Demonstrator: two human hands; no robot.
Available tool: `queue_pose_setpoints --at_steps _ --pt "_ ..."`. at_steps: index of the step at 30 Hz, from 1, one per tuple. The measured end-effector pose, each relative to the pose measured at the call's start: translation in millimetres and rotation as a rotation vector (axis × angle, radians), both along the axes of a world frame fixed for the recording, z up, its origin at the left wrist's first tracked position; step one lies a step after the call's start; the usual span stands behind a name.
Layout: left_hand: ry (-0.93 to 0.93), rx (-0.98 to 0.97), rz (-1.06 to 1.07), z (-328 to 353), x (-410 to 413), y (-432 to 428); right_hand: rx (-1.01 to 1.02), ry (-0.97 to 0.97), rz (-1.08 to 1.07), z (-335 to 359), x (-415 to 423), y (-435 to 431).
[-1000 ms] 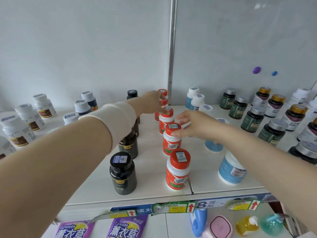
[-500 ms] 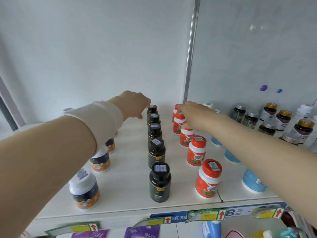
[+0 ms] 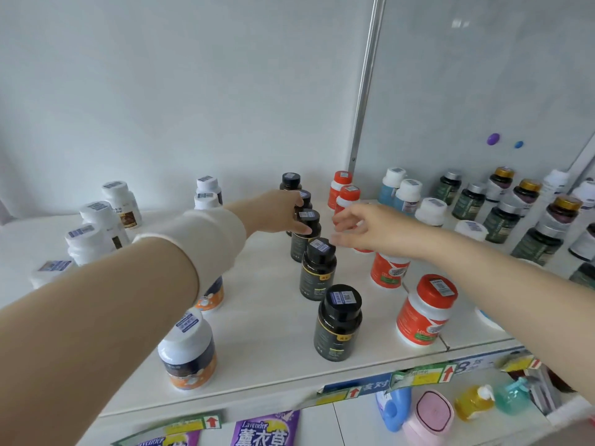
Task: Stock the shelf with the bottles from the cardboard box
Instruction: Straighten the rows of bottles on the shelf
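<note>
A row of black bottles runs front to back on the white shelf (image 3: 264, 317). My left hand (image 3: 277, 214), in a cream cuff, reaches in from the left. Its fingers and thumb close on the cap of the third black bottle (image 3: 307, 226). Two more black bottles (image 3: 318, 268) (image 3: 338, 326) stand in front of it. My right hand (image 3: 370, 230) hovers between the black row and the orange bottles (image 3: 425, 310), with its fingers loosely spread and holding nothing. It hides part of the orange row. The cardboard box is out of view.
White-capped bottles (image 3: 96, 220) stand on the left, and a dark bottle with an orange label (image 3: 188, 352) is at the front. Light blue bottles (image 3: 399, 191) and dark green ones (image 3: 502, 220) fill the right side. A metal post (image 3: 363, 91) rises behind. Lavender packs (image 3: 264, 429) lie below.
My left hand has moved right onto the black bottle row. My right hand has left the back orange bottles and come forward, fingers spread. The view has shifted.
</note>
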State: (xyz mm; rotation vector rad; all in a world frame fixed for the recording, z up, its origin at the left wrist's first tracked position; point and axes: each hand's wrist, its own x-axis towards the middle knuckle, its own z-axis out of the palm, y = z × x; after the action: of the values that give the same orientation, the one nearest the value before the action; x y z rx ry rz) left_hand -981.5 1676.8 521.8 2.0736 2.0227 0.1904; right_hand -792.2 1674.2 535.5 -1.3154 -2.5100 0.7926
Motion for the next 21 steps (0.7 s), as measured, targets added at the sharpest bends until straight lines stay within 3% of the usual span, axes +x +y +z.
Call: queue_pose_setpoints --at_steps 6,21 --pt "-0.075 0.001 -0.002 -10.3 6.1 3.9 -0.007 -0.148 0.033 -22.4 -8.3 -5.0" --pt "-0.391 -0.092 0.031 -12.9 -1.0 18.6 -0.017 -0.111 0.068 -30.3 -11.6 0.5"
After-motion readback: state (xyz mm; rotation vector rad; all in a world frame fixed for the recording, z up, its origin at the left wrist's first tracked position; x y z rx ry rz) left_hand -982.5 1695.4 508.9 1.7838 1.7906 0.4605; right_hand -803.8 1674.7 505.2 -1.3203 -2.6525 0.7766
